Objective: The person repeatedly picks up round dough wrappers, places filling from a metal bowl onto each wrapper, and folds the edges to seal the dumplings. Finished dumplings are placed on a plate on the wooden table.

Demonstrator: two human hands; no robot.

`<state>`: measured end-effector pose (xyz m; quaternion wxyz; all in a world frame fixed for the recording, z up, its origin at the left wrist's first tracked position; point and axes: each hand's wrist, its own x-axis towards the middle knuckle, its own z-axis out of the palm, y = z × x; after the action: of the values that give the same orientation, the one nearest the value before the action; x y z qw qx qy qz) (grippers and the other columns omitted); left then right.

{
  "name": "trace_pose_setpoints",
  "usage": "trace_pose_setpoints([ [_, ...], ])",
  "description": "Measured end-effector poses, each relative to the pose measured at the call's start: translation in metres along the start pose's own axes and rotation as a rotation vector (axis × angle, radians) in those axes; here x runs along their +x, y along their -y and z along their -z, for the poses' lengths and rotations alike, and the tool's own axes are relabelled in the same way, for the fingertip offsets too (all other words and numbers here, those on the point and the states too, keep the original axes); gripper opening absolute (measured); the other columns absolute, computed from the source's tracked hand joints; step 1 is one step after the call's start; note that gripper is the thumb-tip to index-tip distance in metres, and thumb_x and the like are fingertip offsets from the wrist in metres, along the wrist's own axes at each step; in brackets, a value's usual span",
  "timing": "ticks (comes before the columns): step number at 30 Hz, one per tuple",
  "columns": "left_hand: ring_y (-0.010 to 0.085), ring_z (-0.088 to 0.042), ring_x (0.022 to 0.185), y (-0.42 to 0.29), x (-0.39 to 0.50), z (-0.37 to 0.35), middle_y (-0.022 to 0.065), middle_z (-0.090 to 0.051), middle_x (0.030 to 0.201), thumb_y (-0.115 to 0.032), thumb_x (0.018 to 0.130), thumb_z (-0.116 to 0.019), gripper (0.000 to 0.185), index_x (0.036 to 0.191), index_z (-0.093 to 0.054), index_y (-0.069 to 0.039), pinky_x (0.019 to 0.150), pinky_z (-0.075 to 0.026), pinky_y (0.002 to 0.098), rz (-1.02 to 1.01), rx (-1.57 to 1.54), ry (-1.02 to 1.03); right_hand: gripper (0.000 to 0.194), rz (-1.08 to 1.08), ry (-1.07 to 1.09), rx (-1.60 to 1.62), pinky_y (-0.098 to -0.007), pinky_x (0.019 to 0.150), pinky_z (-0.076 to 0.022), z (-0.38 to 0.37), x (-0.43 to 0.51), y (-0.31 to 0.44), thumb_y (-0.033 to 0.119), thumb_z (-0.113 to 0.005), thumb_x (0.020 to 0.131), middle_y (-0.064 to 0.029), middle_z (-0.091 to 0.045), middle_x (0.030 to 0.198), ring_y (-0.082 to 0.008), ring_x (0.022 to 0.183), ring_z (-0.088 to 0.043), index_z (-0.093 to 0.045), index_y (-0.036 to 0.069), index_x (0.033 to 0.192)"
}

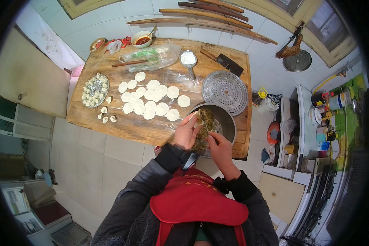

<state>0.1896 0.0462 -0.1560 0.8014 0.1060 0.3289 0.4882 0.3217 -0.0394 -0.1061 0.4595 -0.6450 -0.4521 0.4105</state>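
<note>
My left hand (185,132) holds a round dough wrapper (198,120) over the near left rim of a metal pot (232,123). My right hand (219,148) grips a thin utensil (206,126), whose tip is at the wrapper; its exact kind is hard to tell. Inside the pot lies a chopped greenish-brown filling (207,118). Left of the pot, many flat dough rounds (162,109) are spread on the wooden table (135,129), some overlapping. Farther left, folded dumplings (90,100) cover a perforated metal tray, and several more dumplings (105,119) sit beside it.
Behind the pot lies a perforated steamer plate (225,92). Along the table's back are a cleaver (230,64), a metal scoop of white flour (188,58), a plastic bag (163,60), a rolling pin (129,63) and a bowl of red sauce (142,40). Shelves with jars stand at the right.
</note>
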Motion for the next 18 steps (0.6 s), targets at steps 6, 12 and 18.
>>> trace_pose_setpoints([
  [6, 0.0142, -0.064, 0.103, -0.005, -0.002, 0.008, 0.0027, -0.067, 0.115, -0.014, 0.101, -0.056, 0.025, 0.124, -0.061, -0.008, 0.090, -0.052, 0.0296, 0.003, -0.072, -0.001, 0.021, 0.001, 0.030, -0.024, -0.0254, 0.062, -0.0520, 0.008, 0.006, 0.002, 0.007, -0.061, 0.093, -0.0088, -0.071, 0.085, -0.0101, 0.067, -0.064, -0.068, -0.002, 0.111],
  [12, 0.0168, -0.061, 0.109, -0.011, -0.007, 0.012, 0.0047, -0.065, 0.120, -0.014, 0.103, -0.051, 0.025, 0.124, -0.060, -0.006, 0.096, -0.050, 0.0325, 0.013, -0.112, 0.024, 0.023, -0.041, 0.161, 0.028, -0.0209, 0.055, -0.0456, 0.013, 0.009, 0.012, 0.008, -0.059, 0.096, -0.0058, -0.070, 0.085, -0.0058, 0.062, -0.056, -0.065, -0.003, 0.115],
  [18, 0.0174, -0.059, 0.113, -0.020, -0.012, 0.012, 0.0046, -0.063, 0.124, -0.015, 0.104, -0.047, 0.027, 0.127, -0.057, -0.005, 0.098, -0.048, 0.0353, 0.029, -0.124, 0.075, 0.024, -0.415, 0.303, 0.335, -0.0197, 0.049, -0.0398, 0.024, 0.019, 0.032, 0.012, -0.059, 0.095, -0.0064, -0.069, 0.081, -0.0056, 0.057, -0.052, -0.067, -0.001, 0.114],
])
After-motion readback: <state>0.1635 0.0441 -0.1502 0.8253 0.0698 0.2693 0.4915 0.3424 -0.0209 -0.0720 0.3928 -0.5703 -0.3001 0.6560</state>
